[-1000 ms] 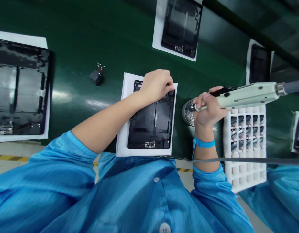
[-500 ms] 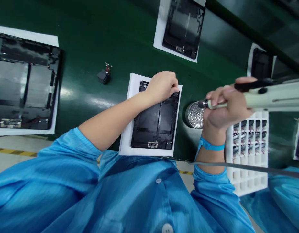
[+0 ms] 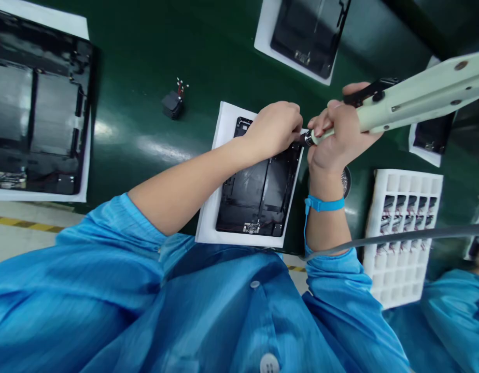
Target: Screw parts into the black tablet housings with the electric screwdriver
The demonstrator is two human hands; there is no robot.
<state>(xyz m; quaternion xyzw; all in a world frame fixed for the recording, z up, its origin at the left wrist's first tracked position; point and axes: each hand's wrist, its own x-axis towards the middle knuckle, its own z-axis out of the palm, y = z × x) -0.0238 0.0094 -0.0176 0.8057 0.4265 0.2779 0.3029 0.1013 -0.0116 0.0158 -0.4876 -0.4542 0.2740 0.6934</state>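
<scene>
A black tablet housing (image 3: 247, 194) with a small circuit board along its near edge lies on a white sheet (image 3: 208, 207) in front of me. My left hand (image 3: 277, 128) rests over its far right corner, fingers pinched together; anything between them is hidden. In my right hand (image 3: 335, 137) is a pale green electric screwdriver (image 3: 422, 98), held almost level with its body pointing off to the right. The screwdriver's tip meets the same corner, right beside my left fingertips. The bit's end and any screw there cannot be made out.
A white foam tray (image 3: 400, 282) holding small black wired parts stands at right. Behind my right wrist is a perforated metal cup (image 3: 346, 182). Small black stacked parts with red wires (image 3: 172, 104) sit left. More housings lie around, and a co-worker's blue sleeve (image 3: 449, 305) shows at lower right.
My right hand has brought the screwdriver leftward from above the metal cup to the housing's far right corner. My left hand stays at that corner. The whole view has shifted slightly.
</scene>
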